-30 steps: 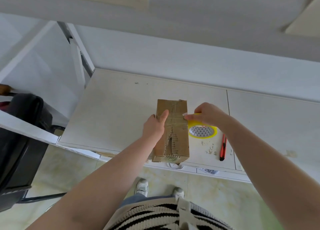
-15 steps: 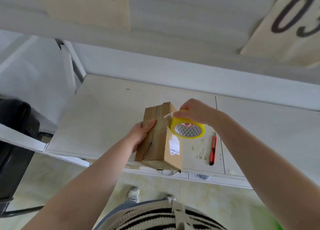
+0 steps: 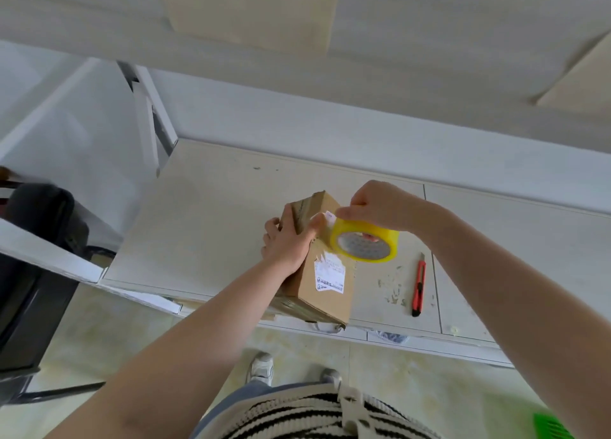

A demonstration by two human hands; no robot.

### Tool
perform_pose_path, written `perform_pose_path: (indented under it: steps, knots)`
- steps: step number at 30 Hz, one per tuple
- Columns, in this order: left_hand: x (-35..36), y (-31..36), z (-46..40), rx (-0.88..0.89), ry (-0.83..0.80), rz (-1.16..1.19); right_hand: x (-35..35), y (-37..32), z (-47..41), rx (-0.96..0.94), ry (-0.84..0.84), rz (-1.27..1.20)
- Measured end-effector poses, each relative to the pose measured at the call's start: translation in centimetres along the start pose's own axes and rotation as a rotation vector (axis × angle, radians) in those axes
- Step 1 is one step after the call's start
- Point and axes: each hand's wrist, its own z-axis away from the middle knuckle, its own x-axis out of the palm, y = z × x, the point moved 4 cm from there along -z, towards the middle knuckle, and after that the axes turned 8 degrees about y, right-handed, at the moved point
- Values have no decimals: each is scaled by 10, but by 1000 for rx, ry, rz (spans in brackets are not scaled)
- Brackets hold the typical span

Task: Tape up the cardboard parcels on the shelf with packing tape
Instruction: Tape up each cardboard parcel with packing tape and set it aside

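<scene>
Bottom centre of the frame: a black-and-cream striped knitted top point(image 3: 297, 418), with two pale shoes point(image 3: 264, 367) just above it on yellowish floor tiles. A bright green thing point(image 3: 552, 427) cut off at the lower right corner.

Reaching up from the lower left, a bare forearm ending in the left hand point(image 3: 287, 243) at mid-frame, fingers wrapped round the left side of the cardboard parcel point(image 3: 325, 280), thumb laid across its upper face. Parcel tilted, near end resting at the front edge of the white shelf point(image 3: 211, 227), far end raised toward the centre; a white printed label point(image 3: 329, 275) on its right-facing side.

From the lower right, the other forearm leading to the right hand point(image 3: 380, 207), just right of centre, curled over the top of the yellow packing tape roll point(image 3: 363, 242) and gripping it. Roll held against the parcel's upper right edge, touching the left thumb; a short tape end pinched at the fingertips.

Right of the roll, flat on the shelf: a red utility knife point(image 3: 419, 288), well apart from the parcel. Scuffs between them.

Left edge: a black chair point(image 3: 29, 273). Top of the frame: underside of an upper shelf with a tan card point(image 3: 251, 12) bearing dark numerals.
</scene>
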Motion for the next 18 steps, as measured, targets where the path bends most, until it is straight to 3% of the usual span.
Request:
perform_pose_path:
  steps: [3,6,10,14,18]
  knots:
    - [-2,0,0,12,-30,41,1,14,5,57,-1,106]
    - [-13,-10,-2,-35,-52,183,11,20,11,120,-23,18]
    - [-26,-44,-19,-83,-136,171,37,-4,9,172,56,-94]
    - [-33,-43,-18,-188,-89,325,49,-47,-7,153,91,31]
    - [-25,-43,-10,-127,-80,271,50,-53,-11,124,66,29]
